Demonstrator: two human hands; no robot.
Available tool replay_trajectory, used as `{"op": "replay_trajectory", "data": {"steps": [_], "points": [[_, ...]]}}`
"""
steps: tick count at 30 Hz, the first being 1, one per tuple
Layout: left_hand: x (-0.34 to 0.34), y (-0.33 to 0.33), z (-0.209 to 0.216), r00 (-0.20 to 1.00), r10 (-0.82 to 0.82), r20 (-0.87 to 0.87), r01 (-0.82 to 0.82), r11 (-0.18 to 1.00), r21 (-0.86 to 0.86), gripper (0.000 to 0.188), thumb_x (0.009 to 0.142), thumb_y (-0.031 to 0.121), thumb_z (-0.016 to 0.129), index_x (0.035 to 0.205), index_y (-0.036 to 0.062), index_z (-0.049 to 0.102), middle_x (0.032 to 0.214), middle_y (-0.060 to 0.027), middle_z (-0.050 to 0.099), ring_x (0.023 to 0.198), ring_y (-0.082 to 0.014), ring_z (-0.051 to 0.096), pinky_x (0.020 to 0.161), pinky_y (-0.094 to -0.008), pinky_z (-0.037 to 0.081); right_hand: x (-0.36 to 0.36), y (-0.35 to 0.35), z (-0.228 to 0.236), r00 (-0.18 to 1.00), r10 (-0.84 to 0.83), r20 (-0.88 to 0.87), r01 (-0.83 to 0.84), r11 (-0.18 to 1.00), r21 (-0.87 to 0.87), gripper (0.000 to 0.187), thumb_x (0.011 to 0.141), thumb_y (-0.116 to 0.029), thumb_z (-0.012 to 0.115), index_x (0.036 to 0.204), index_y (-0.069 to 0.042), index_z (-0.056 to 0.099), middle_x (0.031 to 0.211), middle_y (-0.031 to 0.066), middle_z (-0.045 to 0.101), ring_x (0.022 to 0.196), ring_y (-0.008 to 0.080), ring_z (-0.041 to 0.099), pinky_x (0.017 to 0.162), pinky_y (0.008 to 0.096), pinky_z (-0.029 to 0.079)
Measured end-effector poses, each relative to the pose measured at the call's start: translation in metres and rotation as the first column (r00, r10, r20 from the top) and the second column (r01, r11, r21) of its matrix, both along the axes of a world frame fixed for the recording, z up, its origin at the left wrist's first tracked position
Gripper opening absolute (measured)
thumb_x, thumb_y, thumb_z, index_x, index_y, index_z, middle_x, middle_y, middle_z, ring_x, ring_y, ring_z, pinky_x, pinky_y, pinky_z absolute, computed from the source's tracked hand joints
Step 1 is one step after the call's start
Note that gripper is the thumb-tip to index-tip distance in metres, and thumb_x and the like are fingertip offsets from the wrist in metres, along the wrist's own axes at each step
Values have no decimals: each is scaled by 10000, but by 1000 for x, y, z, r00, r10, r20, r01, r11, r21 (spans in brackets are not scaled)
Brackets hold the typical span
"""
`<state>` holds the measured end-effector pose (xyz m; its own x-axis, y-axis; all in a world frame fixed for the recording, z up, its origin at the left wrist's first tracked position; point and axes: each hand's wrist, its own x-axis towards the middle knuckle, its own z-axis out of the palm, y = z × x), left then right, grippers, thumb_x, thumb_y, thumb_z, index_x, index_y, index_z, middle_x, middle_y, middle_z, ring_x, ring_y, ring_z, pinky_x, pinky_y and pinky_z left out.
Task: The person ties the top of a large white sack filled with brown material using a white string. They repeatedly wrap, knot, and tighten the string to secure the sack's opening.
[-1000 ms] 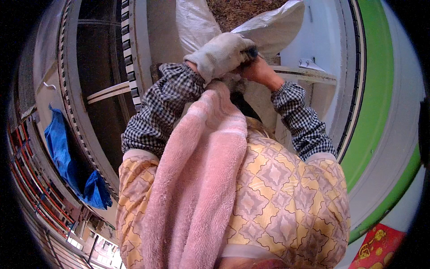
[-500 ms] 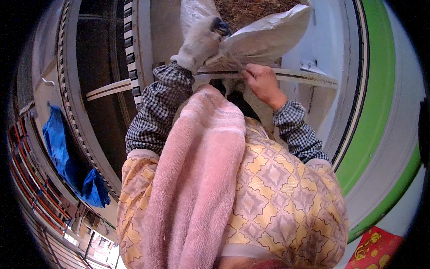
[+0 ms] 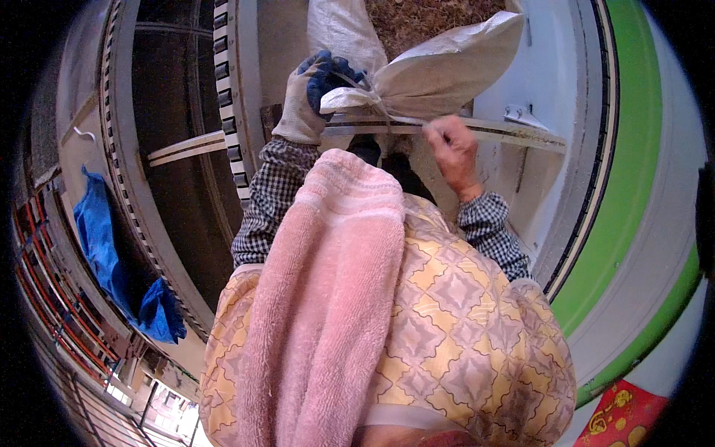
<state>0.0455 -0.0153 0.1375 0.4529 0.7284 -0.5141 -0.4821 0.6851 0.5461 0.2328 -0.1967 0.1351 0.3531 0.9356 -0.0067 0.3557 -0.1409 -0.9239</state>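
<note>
A white woven sack [image 3: 447, 63] lies ahead of me, gathered at a neck with a thin pale string around it. My left hand [image 3: 316, 89], in a white knit glove with blue-coated fingers, is closed beside the neck. A strand of the string [image 3: 346, 77] shows at its fingers. The gathered end of the sack sticks out just below them. My right hand [image 3: 452, 149], bare and slightly blurred, is closed in a pinch to the right of the neck. A thin pale line runs from the neck toward its fingertips, where the string's end is hard to see.
Brown dry plant matter [image 3: 432, 22] fills the space behind the sack. A pale rail [image 3: 514, 136] crosses under my hands, with a small metal bracket [image 3: 521, 115] at its right. A ridged black-and-white edge [image 3: 227, 97] runs along the left. A green panel [image 3: 637, 149] curves at the right.
My left hand has turned so its blue fingers show, and has shifted left. My right hand has moved right and down, away from the neck. The sack's gathered end now points left.
</note>
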Motion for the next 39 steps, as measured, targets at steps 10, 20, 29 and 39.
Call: {"op": "replay_trajectory", "data": {"steps": [10,20,29,39], "points": [[19,-30,23,991,120,66,-105,975,-196,212,918,230,494,828,40,520,684,-37,504,705,-210,495,853,-413,425,-24,25,-27,580,-301,-757,356,929,-96,165,862,-123,595,1000,-45,548,893,45,599,772,153,593,722,265,473],[5,-24,-14,980,64,191,-8,959,-282,325,922,330,475,946,19,569,846,-112,626,820,-252,606,837,-414,488,-45,16,-22,425,-164,-890,148,983,-111,326,925,-187,489,1200,-12,474,1075,108,579,946,182,567,821,276,460],[-1,-30,-2,969,-66,240,85,994,-72,224,937,205,456,954,14,571,887,-127,616,899,-302,616,808,-445,524,-40,22,-13,-166,-112,-980,283,946,-157,337,935,-221,459,1188,1,469,1205,150,517,1095,247,526,918,345,450],[2,-19,-5,905,-125,406,192,973,-127,259,944,224,439,932,-10,551,668,-52,524,633,-198,556,834,-406,495,-32,73,-2,-174,5,-985,206,978,-32,347,951,-346,402,745,-87,507,591,4,455,599,136,452,682,292,388]]}}
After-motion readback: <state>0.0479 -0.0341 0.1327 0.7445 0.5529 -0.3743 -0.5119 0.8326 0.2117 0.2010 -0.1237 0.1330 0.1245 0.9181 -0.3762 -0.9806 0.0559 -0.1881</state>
